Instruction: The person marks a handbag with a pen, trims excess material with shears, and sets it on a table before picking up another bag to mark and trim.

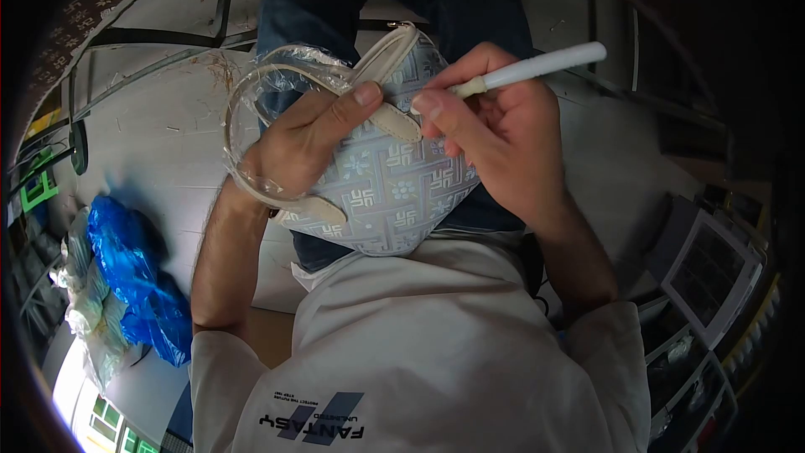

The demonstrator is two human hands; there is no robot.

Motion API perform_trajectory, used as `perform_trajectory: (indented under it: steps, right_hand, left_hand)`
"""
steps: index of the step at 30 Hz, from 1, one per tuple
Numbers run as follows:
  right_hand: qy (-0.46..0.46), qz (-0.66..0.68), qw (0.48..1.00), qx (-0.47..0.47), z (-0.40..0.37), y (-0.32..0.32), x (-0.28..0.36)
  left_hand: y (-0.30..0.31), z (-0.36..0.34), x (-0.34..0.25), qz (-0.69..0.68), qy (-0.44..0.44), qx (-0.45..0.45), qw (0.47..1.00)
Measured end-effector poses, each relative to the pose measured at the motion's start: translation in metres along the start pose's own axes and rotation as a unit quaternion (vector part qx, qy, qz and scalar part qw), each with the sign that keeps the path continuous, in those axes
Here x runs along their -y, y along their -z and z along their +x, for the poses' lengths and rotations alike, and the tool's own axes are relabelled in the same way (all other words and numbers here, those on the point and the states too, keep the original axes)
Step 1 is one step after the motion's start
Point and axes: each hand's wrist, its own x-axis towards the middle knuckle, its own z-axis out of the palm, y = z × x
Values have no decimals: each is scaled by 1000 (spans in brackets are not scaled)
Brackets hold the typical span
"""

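Observation:
A pale blue-grey patterned handbag [394, 193] with cream trim rests on my lap. My left hand [314, 134] is closed on its upper left side, thumb pressed by the stitched cream strap tab [396, 122]. A cream strap [239, 109], partly wrapped in clear plastic film, loops around that hand and ends in a rounded tab [323, 210] on the bag. In my right hand [495, 122] is a white pen-shaped tool [545, 65], its shaft sticking out to the upper right. The right fingertips are pinched close to the strap tab's end; the tool's tip is hidden behind them.
A crumpled blue plastic bag [134, 268] lies on the floor at left beside clear plastic wrapping [88, 319]. Dark metal frame bars [168, 36] run across the upper left. At right stands a grey case-like panel [708, 273]. Small scraps are scattered on the pale floor.

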Motion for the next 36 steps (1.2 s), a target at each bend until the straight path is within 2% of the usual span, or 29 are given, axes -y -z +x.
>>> perform_trajectory:
  steps: [1,2,3,4,5,6,7,11,13,14,15,16,18,19,20,22,25,28,31,32,33,34,35,36]
  right_hand:
    - [155,-152,976,-10,-2,-1,-5]
    - [300,-296,907,-21,-5,-2,-11]
    - [368,-325,870,-46,-2,-5,-16]
    - [366,-328,870,-47,-5,-7,-18]
    - [248,-224,941,-47,-4,-7,-18]
    - [121,-113,985,-46,-3,-8,-17]
    - [-15,23,1000,-5,2,0,-4]
    - [-65,43,996,41,4,11,3]
    - [-16,2,1000,11,4,5,-1]
    - [194,-153,969,-22,3,1,-13]
    - [390,-297,870,-56,2,-5,-22]
    - [409,-312,855,-68,1,-7,-24]
    - [183,-210,960,-39,-6,-3,-15]
    - [21,-14,1000,-6,-2,-1,-8]
    - [21,-14,1000,-7,2,5,-4]
    - [-44,82,995,47,8,18,2]
    - [-39,31,998,33,3,10,2]
    - [-34,18,999,31,4,8,2]
    - [-10,-24,1000,12,2,4,-1]
    - [166,-188,968,-10,2,2,-10]
    - [332,-341,879,-31,2,-2,-16]
    - [312,-326,892,-34,0,-6,-14]
    - [184,-188,964,-28,1,-5,-16]
    - [48,-42,998,-19,3,-4,-16]
  left_hand:
    - [0,0,2,31,-21,-3,999]
    - [2,0,3,31,-18,-2,999]
    - [4,1,4,38,-8,15,999]
    - [5,1,5,45,-1,31,998]
    - [2,3,4,46,-5,32,998]
    - [-3,2,5,-8,-22,8,1000]
    - [-7,2,5,-64,-33,-15,997]
    - [-4,3,3,-49,-16,4,999]
    - [-3,4,1,-42,-29,31,998]
    - [-1,3,2,-41,-28,31,998]
    - [1,2,4,44,-47,26,998]
    - [3,2,6,130,-69,21,989]
    - [3,2,16,115,-103,9,988]
    - [1,0,19,98,-132,-2,986]
    - [1,0,19,98,-132,-2,986]
    - [-2,4,7,-22,-25,1,999]
    - [3,5,2,-38,-14,50,998]
    - [5,6,5,-34,-22,56,998]
    - [0,3,8,4,-40,5,999]
    - [1,4,13,4,-39,4,999]
    - [2,6,20,70,-89,-13,993]
    - [3,7,23,137,-140,-28,980]
    - [5,8,23,136,-142,-26,980]
    - [7,8,21,96,-128,1,987]
